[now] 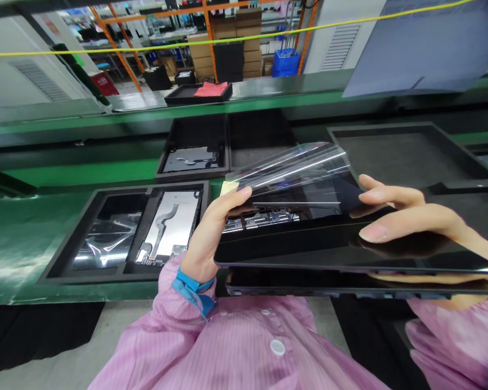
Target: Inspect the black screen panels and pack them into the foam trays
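Note:
My left hand [211, 227] pinches the corner of a clear plastic film [293, 168] beside its yellow tab [229, 188]. The film is lifted and curled over a glossy black screen panel [317, 244]; whether part of it still clings there, I cannot tell. My right hand [418, 216] grips that panel near its right end, thumb on the glossy face. Just under it, a second dark panel [288, 281] lies nearly parallel, apparently in the same hand. The fingers beneath are mostly hidden. A blue strap [193, 292] circles my left wrist.
On the green bench [8, 233], a black foam tray [101, 276] holds a film-wrapped piece and a silver-backed panel [174, 216] with a ribbon cable. Behind it stands another tray [162, 165] with a similar part. A grey tray [415, 146] lies at right. A yellow cord [158, 47] crosses above.

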The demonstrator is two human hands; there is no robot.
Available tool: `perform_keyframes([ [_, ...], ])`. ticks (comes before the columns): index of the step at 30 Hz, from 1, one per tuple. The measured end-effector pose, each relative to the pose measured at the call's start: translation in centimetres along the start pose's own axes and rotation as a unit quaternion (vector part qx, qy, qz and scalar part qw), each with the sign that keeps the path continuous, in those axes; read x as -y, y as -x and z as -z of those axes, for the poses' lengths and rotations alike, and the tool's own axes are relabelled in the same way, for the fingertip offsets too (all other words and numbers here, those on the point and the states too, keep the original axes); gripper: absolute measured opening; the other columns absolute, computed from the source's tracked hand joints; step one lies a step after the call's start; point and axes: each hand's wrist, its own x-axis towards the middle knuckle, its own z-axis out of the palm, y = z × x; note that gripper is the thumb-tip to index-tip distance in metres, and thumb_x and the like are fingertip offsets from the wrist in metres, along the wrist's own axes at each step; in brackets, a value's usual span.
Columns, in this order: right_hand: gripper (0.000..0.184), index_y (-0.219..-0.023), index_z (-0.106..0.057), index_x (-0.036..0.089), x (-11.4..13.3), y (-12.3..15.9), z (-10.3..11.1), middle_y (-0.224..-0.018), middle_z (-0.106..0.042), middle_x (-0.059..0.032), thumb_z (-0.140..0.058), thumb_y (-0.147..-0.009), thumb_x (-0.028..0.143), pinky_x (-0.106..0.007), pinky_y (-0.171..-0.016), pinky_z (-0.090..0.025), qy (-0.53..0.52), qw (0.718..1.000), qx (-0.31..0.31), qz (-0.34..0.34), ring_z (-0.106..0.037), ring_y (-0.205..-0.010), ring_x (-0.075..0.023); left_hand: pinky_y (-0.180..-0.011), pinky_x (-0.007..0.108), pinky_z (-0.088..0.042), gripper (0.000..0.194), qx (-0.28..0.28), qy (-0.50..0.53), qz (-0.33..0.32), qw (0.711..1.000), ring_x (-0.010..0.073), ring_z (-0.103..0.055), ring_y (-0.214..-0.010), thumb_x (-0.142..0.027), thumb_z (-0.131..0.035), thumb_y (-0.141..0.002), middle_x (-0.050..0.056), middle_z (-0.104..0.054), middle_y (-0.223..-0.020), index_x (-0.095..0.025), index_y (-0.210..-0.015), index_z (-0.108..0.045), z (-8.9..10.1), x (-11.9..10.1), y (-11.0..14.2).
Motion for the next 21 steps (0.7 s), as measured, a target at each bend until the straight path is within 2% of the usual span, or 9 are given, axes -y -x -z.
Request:
perform_keyframes([
  [6, 0.035, -0.086, -0.068, 0.022, -0.11, 0.0, 0.21, -0.075, -0.064, -0.0017, -0.047, -0.091, 0.049, -0.034, -0.107, -0.045, -0.014, 1.0, -0.001, 0.006, -0.06, -0.099, -0.0186, -0.097, 0.027, -0.045, 0.032, 0.011, -0.02, -0.025, 0.999, 0.0238, -0.045, -0.129, -0.038, -0.064, -0.078, -0.001, -0.071, -0.108, -0.022, -0.104, -0.069, 0.31, 0.43, -0.5],
  [10, 0.033, -0.087, -0.068, 0.023, 0.0, -0.01, 0.21, -0.074, -0.063, -0.0014, -0.047, -0.091, 0.048, -0.034, -0.107, -0.045, -0.011, 1.0, -0.004, -0.004, -0.06, -0.099, -0.0182, -0.094, 0.028, -0.048, 0.029, 0.017, -0.021, -0.027, 0.999, 0.0245, -0.054, -0.121, -0.038, -0.066, -0.076, 0.001, -0.072, -0.107, -0.021, -0.099, -0.071, 0.38, 0.33, -0.37],
  [17, 0.032, -0.093, -0.07, 0.025, -0.13, 0.06, -0.04, -0.075, -0.062, -0.0017, -0.047, -0.091, 0.047, -0.037, -0.106, -0.046, 0.001, 1.0, -0.008, 0.008, -0.06, -0.099, -0.0195, -0.086, 0.02, -0.05, 0.01, -0.002, -0.01, -0.045, 0.999, 0.0186, -0.064, -0.104, -0.03, -0.068, -0.076, -0.002, -0.074, -0.098, -0.021, -0.076, -0.073, 0.13, -0.02, -0.01],
  [21, 0.026, -0.09, -0.069, 0.027, -0.16, 0.05, -0.17, -0.075, -0.061, -0.0019, -0.049, -0.09, 0.044, -0.038, -0.105, -0.046, 0.014, 1.0, -0.012, 0.019, -0.061, -0.099, -0.0199, -0.093, 0.027, -0.05, 0.016, -0.013, -0.018, -0.034, 0.999, 0.0223, -0.063, -0.107, -0.031, -0.07, -0.073, 0.001, -0.074, -0.098, -0.022, -0.085, -0.074, 0.15, 0.0, -0.19],
])
